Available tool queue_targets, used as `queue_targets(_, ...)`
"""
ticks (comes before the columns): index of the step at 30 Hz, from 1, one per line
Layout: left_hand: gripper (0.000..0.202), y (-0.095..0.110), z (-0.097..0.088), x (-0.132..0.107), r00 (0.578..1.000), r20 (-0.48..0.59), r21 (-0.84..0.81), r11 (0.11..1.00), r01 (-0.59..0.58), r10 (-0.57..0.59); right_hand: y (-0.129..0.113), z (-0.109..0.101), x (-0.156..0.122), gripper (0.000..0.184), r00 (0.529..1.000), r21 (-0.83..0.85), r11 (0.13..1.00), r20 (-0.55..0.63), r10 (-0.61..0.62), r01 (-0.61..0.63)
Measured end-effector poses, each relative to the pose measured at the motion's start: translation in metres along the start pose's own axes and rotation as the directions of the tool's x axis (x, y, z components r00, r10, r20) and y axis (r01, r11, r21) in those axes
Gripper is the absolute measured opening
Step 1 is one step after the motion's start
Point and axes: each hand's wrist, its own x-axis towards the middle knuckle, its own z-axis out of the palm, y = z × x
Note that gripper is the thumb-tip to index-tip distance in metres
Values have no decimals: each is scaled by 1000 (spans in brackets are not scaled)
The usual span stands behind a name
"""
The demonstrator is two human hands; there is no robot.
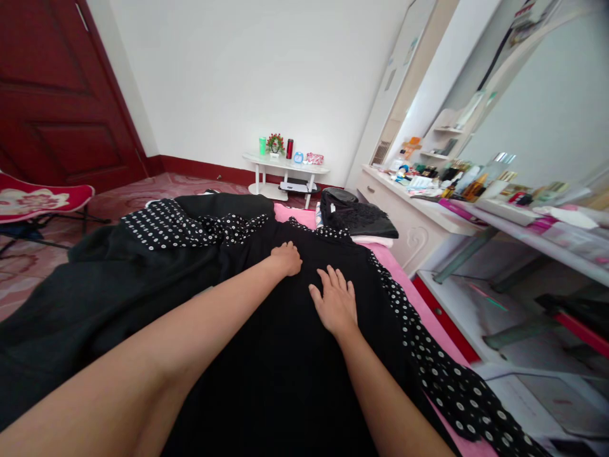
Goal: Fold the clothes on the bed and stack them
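One black fabric garment with white-dotted sleeves [295,355] lies spread over a pink cloth [402,273] in the head view. Right hand [335,298]: palm down on the garment's upper body, fingers spread wide. Left hand [287,259]: near the neckline, fingers close together and curled; whether they pinch fabric cannot be told. The right-side sleeve lies extended; the left-side sleeve is bunched over dark grey cloth [118,298]. Step in hand, as judged: flattening the body panel. Further smoothing calls for flat palms, light pressure and outward strokes.
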Motion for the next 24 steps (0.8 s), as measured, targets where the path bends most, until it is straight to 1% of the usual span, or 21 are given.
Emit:
queue_targets(2, 57, 15, 2, -27, 1000, 7, 7, 1000, -23, 23, 0, -1, -2, 54, 1000, 6, 1000, 1, 2, -2)
queue_targets(5, 57, 29, 17, -81, 995, -18, 20, 995, -94, 94, 0, -2, -5, 55, 1000, 0, 1000, 9, -2, 2)
queue_targets(8, 58, 29, 35, -140, 987, -67, 19, 989, -145, 146, -3, -4, -6, 58, 999, -31, 1000, 47, 4, -3)
queue_targets(11, 60, 23, 43, -193, 981, -70, -13, 983, -182, 181, -8, -10, -8, 60, 987, -66, 997, 156, 48, -38)
queue_targets(13, 61, 18, 41, -223, 976, -55, -42, 976, -214, 211, -12, -14, -13, 63, 969, -82, 995, 236, 77, -59)
queue_targets(15, 66, 9, 34, -248, 962, -14, -75, 959, -274, 274, -13, -16, -23, 66, 955, -90, 994, 285, 82, -58)
queue_targets(17, 68, -5, 24, -263, 931, 35, -133, 925, -356, 363, -12, -17, -36, 68, 955, -98, 995, 290, 62, -34)
queue_targets(18, 64, -14, 17, -266, 914, 51, -172, 906, -388, 402, -11, -17, -43, 69, 959, -102, 995, 279, 48, -20)
queue_targets(19, 54, -25, 10, -267, 909, 57, -210, 895, -394, 414, -10, -17, -50, 69, 964, -106, 994, 262, 34, -7)
queue_targets(20, 43, -37, 2, -265, 922, 47, -242, 900, -362, 384, -9, -16, -57, 68, 970, -109, 994, 243, 24, 3)
queue_targets(21, 33, -50, -7, -261, 952, 12, -263, 919, -292, 306, -8, -16, -62, 68, 975, -111, 994, 222, 16, 9)
queue_targets(22, 27, -64, -16, -255, 981, -56, -271, 943, -193, 185, -8, -16, -66, 67, 979, -113, 994, 203, 12, 11)
queue_targets(23, 25, -78, -27, -249, 988, -147, -273, 959, -77, 38, -7, -16, -70, 66, 982, -114, 993, 188, 10, 12)
queue_targets(24, 24, -93, -37, -241, 963, -249, -277, 960, 34, -106, -8, -16, -72, 65, 985, -115, 993, 174, 10, 10)
